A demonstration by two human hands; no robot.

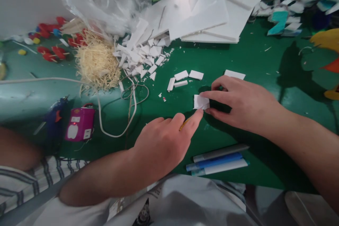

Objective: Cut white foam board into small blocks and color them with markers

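"Fingers (pixel 196 118) first: how do they stand?"

"On the left hand (pixel 162 141), curled in tight with the index stretched out; on the right hand (pixel 246 104), thumb and index parted just enough to span what they seem to steady."

"And around them, biggest down?"

"Green worktop (pixel 254 56), then white foam boards (pixel 198 17) overlapping at the far side, a heap of foam scraps (pixel 137 54), a nest of straw-like shavings (pixel 96 61), and three marker pens (pixel 215 161) side by side between the hands and the near edge."

"Then the small foam piece (pixel 198 101)?"

"Flat on the worktop, touched by both hands, so neither is nearer. It lies just left of the right thumb and index, and ahead and to the right of the left fist, at that index's tip."

"Long axis?"

"None I can make out; it looks near square, partly covered. Smaller yet, four loose foam strips (pixel 181 75) lie beyond it, leftward. Last, a sliver of yellow tool (pixel 185 123) shows in the left fist; its kind I can't tell."
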